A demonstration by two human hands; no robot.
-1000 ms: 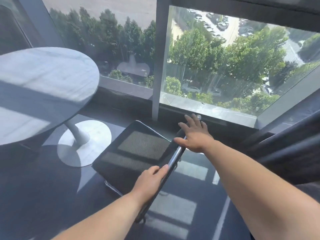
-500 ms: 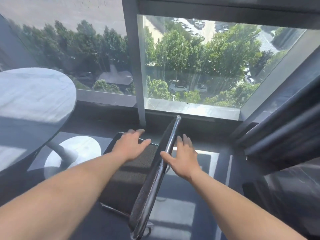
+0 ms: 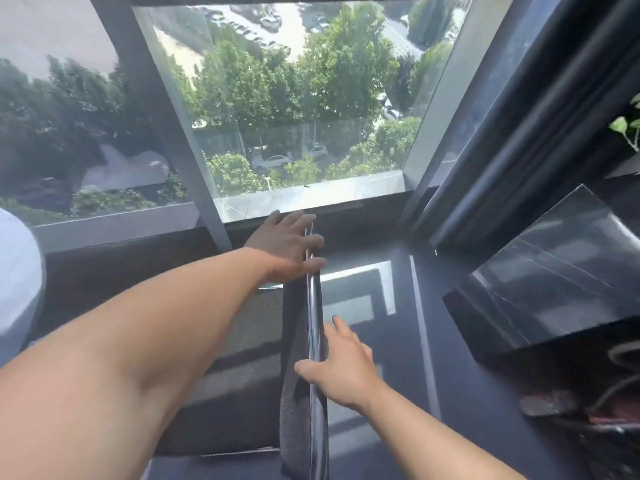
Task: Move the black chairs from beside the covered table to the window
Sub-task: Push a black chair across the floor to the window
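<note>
**With both hands on the backrest, this chair is already at the window**

While the hands are on it, the chair reads as placed or nearly so.

- Far left edge: a white round tabletop [image 3: 17, 271]. Can't tell if it's the covered one.
- Far side: the window [image 3: 294, 98], with trees and parked cars below.
- Left hand [image 3: 285, 249]: palm down on the far end of the chrome backrest rail [image 3: 316, 323], just under the sill. The fingers are laid straight across it, with no clamp visible.
- Black chair [image 3: 242, 341]: the mesh seat is left of the rail, and the rail's far end is close to the wall below the glass.
- Right hand [image 3: 343, 368]: on the near part of the rail, which runs between thumb and straight index finger. It's a loose touch, not a closed grip. The two hands are well apart along the rail.
- Right: a dark glossy marble-look block [image 3: 554, 289], with green leaves [image 3: 627, 128] above it.

Judgement: this chair only needs releasing or a small nudge. No other chairs are in view, so the remaining count is unknown.
</note>
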